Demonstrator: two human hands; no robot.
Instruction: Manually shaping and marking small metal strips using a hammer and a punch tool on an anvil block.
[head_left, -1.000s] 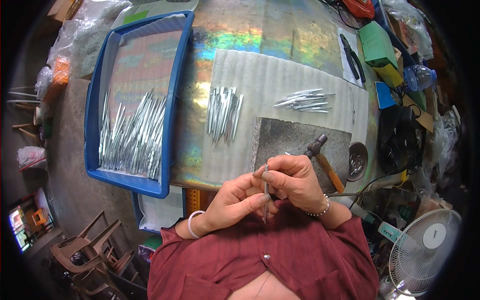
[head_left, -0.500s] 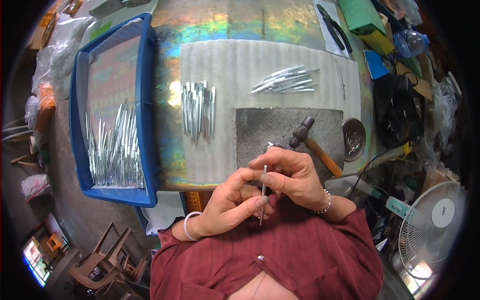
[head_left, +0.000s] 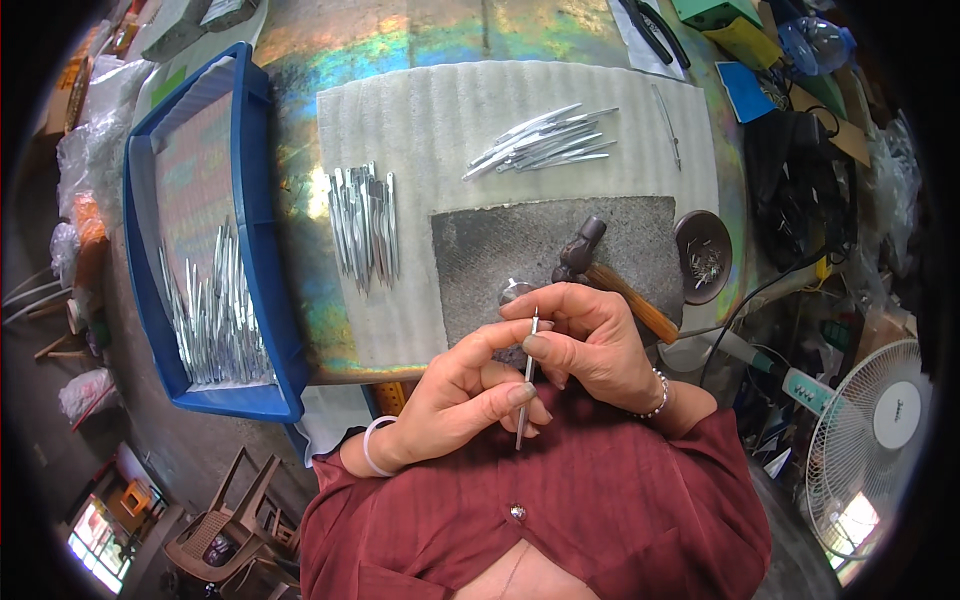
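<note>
Between both hands I hold a thin silver metal rod [head_left: 529, 370], tilted slightly, close in front of my shirt. My left hand [head_left: 455, 400] pinches its lower half between thumb and fingers. At the upper end, my right hand [head_left: 597, 345] is closed with thumb and fingertips on the rod; a narrow tip shows above them. Just beyond the hands lies a dark, rough plate [head_left: 490, 240]. On it rest a ball-peen hammer [head_left: 630, 297] with a wooden handle and a round shiny metal piece [head_left: 514, 290], partly hidden by my right hand.
A white foam sheet [head_left: 420, 110] bears two groups of similar rods, one left [head_left: 362, 225], one farther back [head_left: 545, 142]. More rods stand in a blue tray [head_left: 255, 150] at left. A brown bowl [head_left: 702, 232] holds small metal bits. Pliers [head_left: 655, 35] lie far right; a fan [head_left: 870, 430] stands near right.
The view has shifted, so the table things sit a little farther left. The rod's narrow tip now shows above my right fingers; both hands keep hold of the rod.
</note>
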